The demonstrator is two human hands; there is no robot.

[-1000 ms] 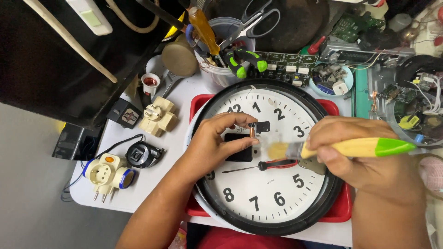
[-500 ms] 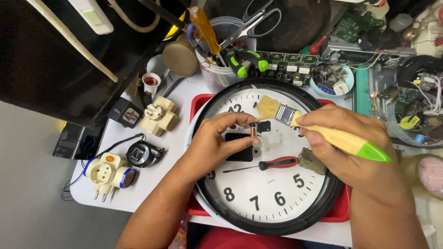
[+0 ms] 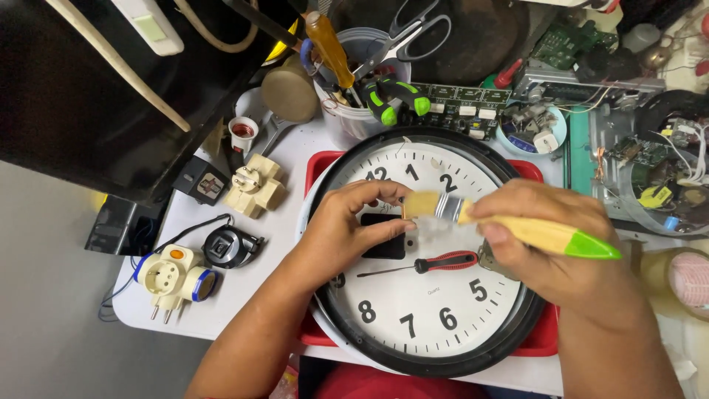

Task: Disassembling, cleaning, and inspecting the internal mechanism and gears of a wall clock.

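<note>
A white worktable [image 3: 221, 295] carries a red tray [image 3: 543, 340], and on the tray lies a large round wall clock [image 3: 428, 318] with a black rim and white face, dial up, taking up most of the middle of the view. The left hand [image 3: 343, 229] reaches in from below and rests over the clock's centre, its thumb and fingers pinched on a small black clock module [image 3: 384, 240] that sits on the dial. The right hand [image 3: 550, 247] comes in from the lower right and is closed around the yellow-and-green handle of a small paintbrush [image 3: 517, 225], held nearly level, with its pale bristles just beside the left fingertips above the module. A screwdriver [image 3: 436, 264] with a red and black handle lies loose on the dial just below the two hands, its tip pointing left. Behind the clock stands a white tub [image 3: 354, 122] crowded with tools, scissors [image 3: 410, 29] and green-handled pliers among them. To the left on the table lie a beige multi-plug adapter [image 3: 255, 186], a white socket adapter with blue trim [image 3: 176, 277] and a small black round device [image 3: 225, 247]. At the right are circuit boards [image 3: 650, 151] and a roll of tape [image 3: 690, 277].
</note>
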